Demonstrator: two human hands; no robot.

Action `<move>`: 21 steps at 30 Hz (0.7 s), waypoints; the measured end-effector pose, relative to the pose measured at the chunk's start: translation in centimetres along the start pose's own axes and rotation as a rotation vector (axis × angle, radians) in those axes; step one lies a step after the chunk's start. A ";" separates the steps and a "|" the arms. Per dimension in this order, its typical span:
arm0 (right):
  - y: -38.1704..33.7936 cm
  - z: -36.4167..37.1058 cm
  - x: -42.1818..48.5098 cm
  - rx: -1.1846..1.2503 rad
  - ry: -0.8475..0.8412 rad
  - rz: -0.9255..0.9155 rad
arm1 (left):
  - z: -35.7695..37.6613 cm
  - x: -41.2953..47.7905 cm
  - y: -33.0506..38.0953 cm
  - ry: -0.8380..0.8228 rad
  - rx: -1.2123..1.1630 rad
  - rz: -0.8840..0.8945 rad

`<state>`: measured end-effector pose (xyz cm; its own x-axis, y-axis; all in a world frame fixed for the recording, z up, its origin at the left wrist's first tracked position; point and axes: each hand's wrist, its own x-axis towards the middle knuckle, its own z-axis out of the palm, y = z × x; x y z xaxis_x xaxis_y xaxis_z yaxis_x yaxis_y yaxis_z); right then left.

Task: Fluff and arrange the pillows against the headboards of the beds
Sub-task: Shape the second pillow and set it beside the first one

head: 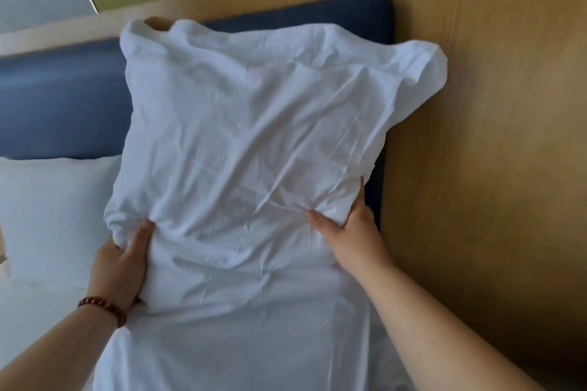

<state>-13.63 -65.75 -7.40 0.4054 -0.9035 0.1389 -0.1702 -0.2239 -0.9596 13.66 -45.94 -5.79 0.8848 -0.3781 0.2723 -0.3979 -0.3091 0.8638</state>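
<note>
A wrinkled white pillow point(254, 136) stands upright in front of the blue padded headboard point(63, 105), its top corners flopping over the headboard's upper edge. My left hand point(122, 263) grips the pillow's lower left side, thumb pressed into the fabric. My right hand point(352, 228) holds the lower right corner, fingers behind and thumb on the front. A second white pillow point(54, 209) leans against the headboard at the left, partly hidden by the one I hold.
A wooden wall panel point(492, 136) runs close along the bed's right side. White bedding point(254, 343) covers the mattress below the pillow. A beaded bracelet point(104, 308) sits on my left wrist.
</note>
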 end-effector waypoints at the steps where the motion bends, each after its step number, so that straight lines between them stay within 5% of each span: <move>1: 1.0 0.5 -0.3 -0.004 0.023 -0.001 | 0.3 0.0 -1.1 -0.022 -0.004 0.031; 10: 7.1 6.3 -6.4 -0.188 0.203 0.021 | 0.7 0.7 -7.9 -0.272 -0.189 0.190; 17: 9.2 6.3 -10.7 -0.040 0.114 0.435 | -1.8 2.2 -11.7 -0.685 -0.077 0.021; 21: 9.6 7.1 -11.1 -0.027 0.159 0.413 | -2.0 0.4 -14.3 -0.726 -0.133 -0.031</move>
<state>-13.33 -55.27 -19.85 0.1558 -0.9637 -0.2170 -0.3134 0.1601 -0.9360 20.15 -39.96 -17.19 0.4934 -0.8676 -0.0626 -0.3018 -0.2383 0.9231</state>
